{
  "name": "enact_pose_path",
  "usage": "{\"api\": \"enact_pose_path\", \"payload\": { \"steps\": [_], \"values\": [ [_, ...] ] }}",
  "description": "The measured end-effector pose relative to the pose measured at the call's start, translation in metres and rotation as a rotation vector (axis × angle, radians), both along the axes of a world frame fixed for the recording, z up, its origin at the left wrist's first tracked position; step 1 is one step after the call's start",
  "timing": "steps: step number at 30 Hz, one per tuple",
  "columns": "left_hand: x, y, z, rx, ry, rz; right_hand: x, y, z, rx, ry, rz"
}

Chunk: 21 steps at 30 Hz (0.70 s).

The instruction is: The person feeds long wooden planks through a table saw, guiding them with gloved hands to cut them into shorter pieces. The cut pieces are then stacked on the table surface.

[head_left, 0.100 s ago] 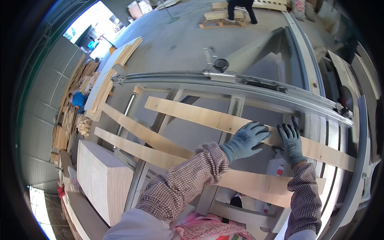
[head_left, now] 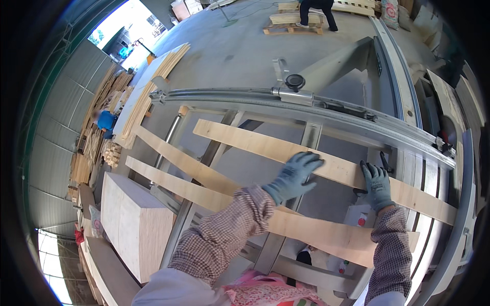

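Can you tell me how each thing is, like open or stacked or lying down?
Far board: lying across the metal frame
Left hand: open, spread
Right hand: open, at the far board
Near board: lying down, partly hidden by sleeves
Pale sheets: stacked
Doorway: open, bright
Black knob: can't tell, tight or loose

Overexposed daylight glares through the doorway between ten and eleven o'clock and another opening at eight. The wall curves at nine o'clock, dark vignetting rings everything, and the gloved left hand looks slightly blurred.
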<state>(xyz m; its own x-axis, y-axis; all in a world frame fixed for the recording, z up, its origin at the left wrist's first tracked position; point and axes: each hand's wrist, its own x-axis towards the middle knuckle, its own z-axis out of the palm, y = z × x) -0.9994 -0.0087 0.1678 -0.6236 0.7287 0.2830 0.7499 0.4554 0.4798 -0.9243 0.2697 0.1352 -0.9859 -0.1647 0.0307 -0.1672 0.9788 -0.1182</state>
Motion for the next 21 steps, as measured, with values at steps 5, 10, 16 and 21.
{"api": "enact_pose_path", "payload": {
  "steps": [5,10,16,21],
  "values": [
    [-0.001,-0.112,-0.011,-0.147,0.026,0.351,0.005,0.026,-0.003,-0.030,-0.018,0.023],
    [0.011,-0.169,-0.021,-0.154,-0.014,0.482,0.041,0.080,0.013,0.111,0.031,-0.099],
    [0.001,-0.137,-0.038,-0.068,-0.039,0.451,0.068,0.097,-0.003,0.144,0.088,-0.355],
    [0.032,-0.110,-0.053,-0.259,-0.103,0.406,0.037,0.034,-0.019,0.020,0.028,-0.526]
  ]
}}
